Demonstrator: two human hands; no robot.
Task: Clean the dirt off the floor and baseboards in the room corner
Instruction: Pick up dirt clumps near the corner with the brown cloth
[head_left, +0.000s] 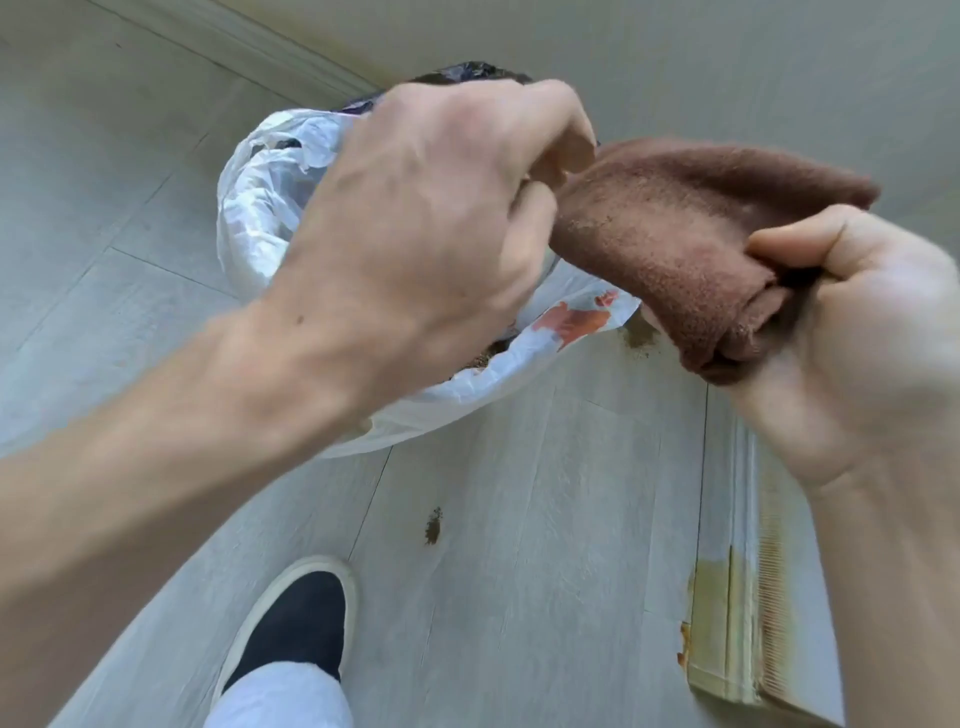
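A brown cloth (675, 244) is stretched between both hands, above the room corner. My left hand (441, 208) pinches its left end with curled fingers. My right hand (857, 322) grips its bunched right end in the fist. Fine dirt grains speckle the cloth. Below the hands a white plastic bag (270, 208) stands open on the pale wood floor (519, 519), with brown dirt inside. A brown dirt spot (432, 527) lies on the floor, and another smudge (636, 338) sits near the bag. The right baseboard (737, 623) carries yellow-brown stains.
A black bag (467, 70) peeks out behind the white one, against the corner. My foot in a black slip-on shoe (296, 623) stands at the bottom. The left baseboard (234, 36) runs along the far wall.
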